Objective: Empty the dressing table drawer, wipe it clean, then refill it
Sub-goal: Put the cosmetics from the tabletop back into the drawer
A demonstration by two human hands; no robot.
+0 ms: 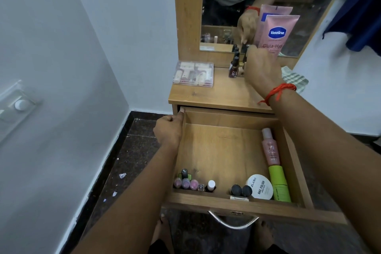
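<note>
I am looking down at an open wooden drawer [222, 150], pulled out below the dressing table top [216, 95].

It looks about half emptied, with the wiping and refilling still to come. Along its front edge stand small nail polish bottles [185, 182] and a white jar [260, 186]. A pink bottle [270, 148] and a green tube [279, 183] lie along the right wall.

On the top, a clear plastic box [193, 74] sits at the back left corner. Dark bottles [234, 68] and a pink Vaseline tube [277, 33] stand against the mirror [222, 6].

My left hand [168, 131] is fisted outside the drawer's left wall, thumb tip on the rim at its back corner. My right hand [261, 68] reaches toward the bottles and tube. Its fingers are hidden, so I cannot tell whether it grips anything.
</note>
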